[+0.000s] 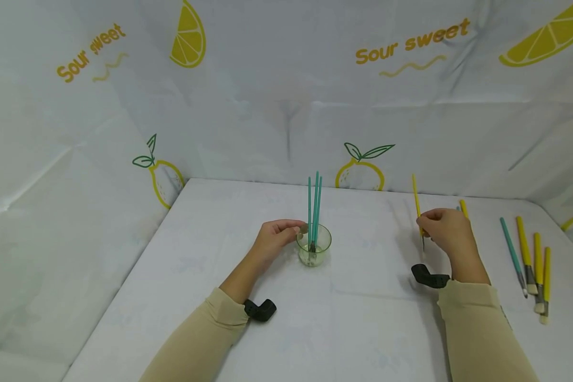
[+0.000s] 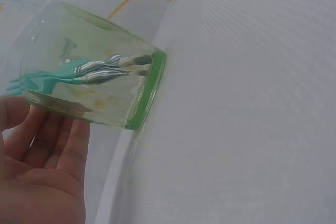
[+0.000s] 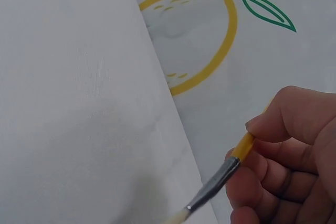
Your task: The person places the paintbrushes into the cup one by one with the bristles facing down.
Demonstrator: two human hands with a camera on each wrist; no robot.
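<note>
Three teal brushes (image 1: 316, 201) stand bristles-down in the green-tinted glass cup (image 1: 310, 258), tips bunched and hard to separate from here; left hand (image 1: 278, 236) holds the cup at its rim, fingertips partly lost behind glass. Right hand (image 1: 446, 231) pinches a yellow brush (image 1: 416, 196) near the ferrule, bristles down over the white table (image 1: 344, 329), well apart from the cup, tip cut off in the right wrist view. Another yellow handle (image 1: 464, 208) is mostly hidden behind that hand; four more brushes (image 1: 523, 239) lie to its right.
</note>
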